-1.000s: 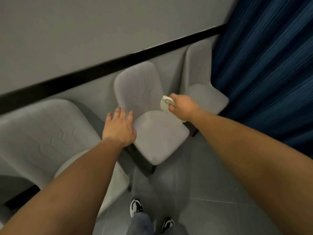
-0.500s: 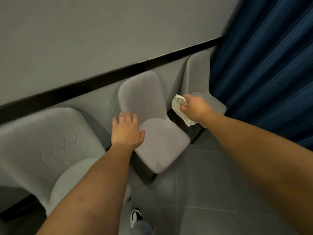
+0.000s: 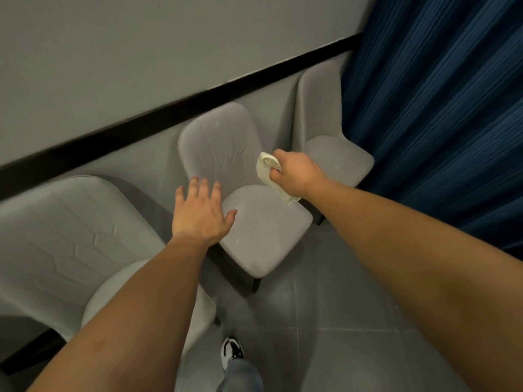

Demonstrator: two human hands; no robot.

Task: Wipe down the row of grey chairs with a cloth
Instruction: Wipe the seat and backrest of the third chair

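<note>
Head view: my right hand (image 3: 294, 174) gripped the cloth (image 3: 266, 168) over the middle chair (image 3: 263, 230) seat's back right corner; my left hand (image 3: 201, 215), fingers spread, at its left edge.

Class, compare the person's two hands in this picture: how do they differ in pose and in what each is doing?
The left hand is spread flat with straight fingers; the right hand is curled into a fist. The left hand holds nothing, while the right hand grips a pale cloth. The left hand sits at the middle chair seat's left edge; the right hand is by its backrest's right side. Both reach toward that chair.
</note>
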